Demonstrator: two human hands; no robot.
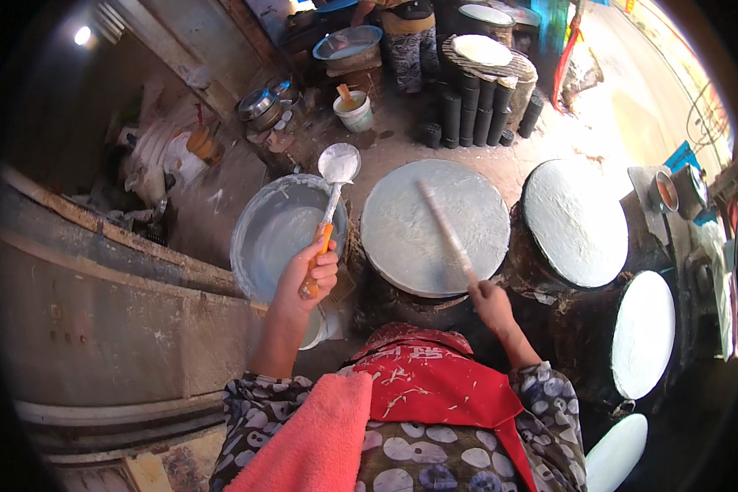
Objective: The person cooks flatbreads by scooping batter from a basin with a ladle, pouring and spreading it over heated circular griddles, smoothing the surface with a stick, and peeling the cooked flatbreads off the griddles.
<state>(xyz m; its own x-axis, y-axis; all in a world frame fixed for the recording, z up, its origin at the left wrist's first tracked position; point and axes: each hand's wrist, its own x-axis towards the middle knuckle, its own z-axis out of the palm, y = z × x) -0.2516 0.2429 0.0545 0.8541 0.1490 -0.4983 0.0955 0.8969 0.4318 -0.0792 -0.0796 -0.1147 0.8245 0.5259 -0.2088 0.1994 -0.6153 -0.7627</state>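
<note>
My left hand (310, 270) grips the orange handle of a ladle (338, 165), whose bowl carries white batter. It hangs over the right rim of a large basin (241, 246) that has pale liquid inside. My right hand (493, 307) holds one end of a wooden stick (446, 230), which looks slightly blurred. The stick lies across a round griddle (393, 246) coated with a thin whitish layer of batter. Whether the stick touches the layer cannot be told. To the right, a second round griddle (575, 227) bears a brighter white sheet.
Two more white-covered griddles (644, 335) curve down my right side. Stacked cylindrical coal briquettes (467, 114) stand beyond, beside a rack with a white round sheet (481, 49). A white bucket (353, 114) sits on the floor. Another person (411, 46) stands at the back. A metal panel (98, 320) borders my left.
</note>
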